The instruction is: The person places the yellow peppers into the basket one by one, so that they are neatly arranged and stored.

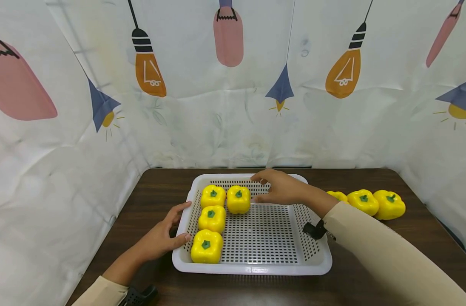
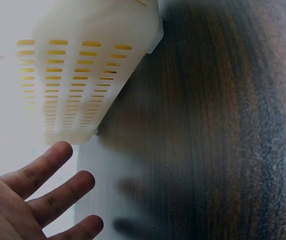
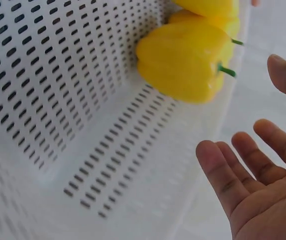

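A white perforated plastic basket [image 1: 256, 269] stands on the table with several yellow bell peppers in it. Three of them line its left side, the nearest pepper [image 1: 206, 247] at the front corner. Another pepper [image 1: 238, 199] sits at the back, beside the rear one of that row. My right hand [image 1: 280, 187] hovers over the back of the basket, just right of that pepper, with nothing in its grasp. In the right wrist view its fingers are spread and apart from the pepper [image 3: 183, 62]. My left hand [image 1: 162, 233] is at the basket's left rim, thumb and fingers extended.
To the right of the basket, several more yellow peppers [image 1: 389, 205] lie in a row on the dark wooden table [image 1: 420, 242], partly hidden behind my right forearm. A white printed cloth [image 1: 225, 127] hangs behind the table and along both sides.
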Demonstrator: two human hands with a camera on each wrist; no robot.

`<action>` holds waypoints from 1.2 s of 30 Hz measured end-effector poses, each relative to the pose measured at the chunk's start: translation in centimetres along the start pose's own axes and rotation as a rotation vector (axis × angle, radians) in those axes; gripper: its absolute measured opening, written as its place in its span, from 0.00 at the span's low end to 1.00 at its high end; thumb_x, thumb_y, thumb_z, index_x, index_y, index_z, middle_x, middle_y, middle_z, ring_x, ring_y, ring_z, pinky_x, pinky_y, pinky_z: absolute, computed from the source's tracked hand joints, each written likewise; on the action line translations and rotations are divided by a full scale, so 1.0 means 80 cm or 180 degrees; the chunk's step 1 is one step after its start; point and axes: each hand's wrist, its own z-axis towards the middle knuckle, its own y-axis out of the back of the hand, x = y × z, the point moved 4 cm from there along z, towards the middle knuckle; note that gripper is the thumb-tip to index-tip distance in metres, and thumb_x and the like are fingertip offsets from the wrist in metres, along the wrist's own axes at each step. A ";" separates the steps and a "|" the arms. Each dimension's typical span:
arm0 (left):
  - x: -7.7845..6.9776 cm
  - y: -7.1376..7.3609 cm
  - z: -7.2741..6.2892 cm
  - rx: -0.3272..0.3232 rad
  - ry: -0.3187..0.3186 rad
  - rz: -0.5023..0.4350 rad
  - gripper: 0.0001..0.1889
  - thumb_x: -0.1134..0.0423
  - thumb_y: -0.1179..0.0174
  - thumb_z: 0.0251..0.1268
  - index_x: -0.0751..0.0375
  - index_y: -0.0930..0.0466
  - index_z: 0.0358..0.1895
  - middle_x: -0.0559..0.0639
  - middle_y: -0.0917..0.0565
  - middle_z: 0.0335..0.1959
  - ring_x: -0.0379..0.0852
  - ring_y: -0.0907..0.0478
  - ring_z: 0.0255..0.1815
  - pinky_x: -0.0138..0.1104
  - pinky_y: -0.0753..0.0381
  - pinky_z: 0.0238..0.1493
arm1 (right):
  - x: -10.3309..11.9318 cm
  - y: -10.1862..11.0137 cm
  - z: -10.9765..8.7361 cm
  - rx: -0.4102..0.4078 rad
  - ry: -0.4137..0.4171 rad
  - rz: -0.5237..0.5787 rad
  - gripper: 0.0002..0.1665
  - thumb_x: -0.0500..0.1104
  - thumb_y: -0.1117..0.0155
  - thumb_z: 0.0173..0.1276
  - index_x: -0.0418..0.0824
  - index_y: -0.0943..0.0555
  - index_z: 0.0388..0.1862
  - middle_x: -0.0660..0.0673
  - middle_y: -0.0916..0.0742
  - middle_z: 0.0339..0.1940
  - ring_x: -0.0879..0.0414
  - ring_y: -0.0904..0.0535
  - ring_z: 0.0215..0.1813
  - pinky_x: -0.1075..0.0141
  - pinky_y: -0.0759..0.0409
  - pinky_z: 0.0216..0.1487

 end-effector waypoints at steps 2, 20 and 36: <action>0.000 0.000 0.000 0.0003 -0.0001 0.0000 0.45 0.50 0.36 0.67 0.40 0.55 0.81 0.62 0.28 0.69 0.52 0.22 0.55 0.38 0.19 0.47 | -0.002 0.008 -0.009 -0.0019 0.0005 0.0056 0.40 0.55 0.26 0.67 0.42 0.27 0.73 0.44 0.22 0.69 0.44 0.21 0.62 0.53 0.19 0.56; 0.002 0.000 -0.002 0.0003 0.0014 0.0039 0.45 0.50 0.36 0.67 0.39 0.55 0.81 0.62 0.28 0.69 0.52 0.22 0.56 0.39 0.19 0.48 | -0.052 0.047 -0.076 -0.0338 -0.0031 0.0126 0.42 0.60 0.26 0.65 0.45 0.28 0.73 0.46 0.22 0.70 0.44 0.22 0.64 0.49 0.19 0.56; 0.001 0.001 0.000 0.0021 0.0067 0.0061 0.46 0.49 0.35 0.67 0.37 0.56 0.81 0.62 0.30 0.70 0.49 0.20 0.53 0.38 0.19 0.47 | -0.097 0.070 -0.142 -0.0642 -0.0224 0.0208 0.42 0.59 0.27 0.66 0.45 0.28 0.73 0.39 0.22 0.69 0.42 0.19 0.61 0.42 0.23 0.59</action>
